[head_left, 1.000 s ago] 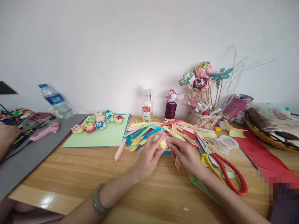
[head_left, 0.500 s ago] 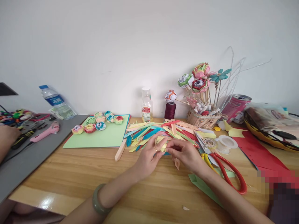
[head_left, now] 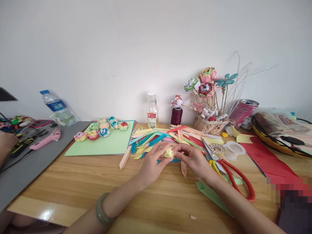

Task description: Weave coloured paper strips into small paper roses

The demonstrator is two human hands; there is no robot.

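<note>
Between my two hands is a small pale yellow folded-paper flower. My left hand is closed around its left side, thumb below and fingers above. The fingertips of my right hand pinch its right edge. Just behind and beneath my hands lies a heap of coloured paper strips in blue, yellow, red, green and peach. Scissors with red and yellow handles rest by my right forearm, blades pointing at the heap.
Several finished paper flowers sit on green paper to the left. A glue bottle, a thread spool and a flower basket stand along the wall. Another person's hand is at far left near a pink glue gun.
The yellow paper flower has turned in my fingers, so more of its side now faces me. Both hands keep their hold. The whole view has shifted slightly.
</note>
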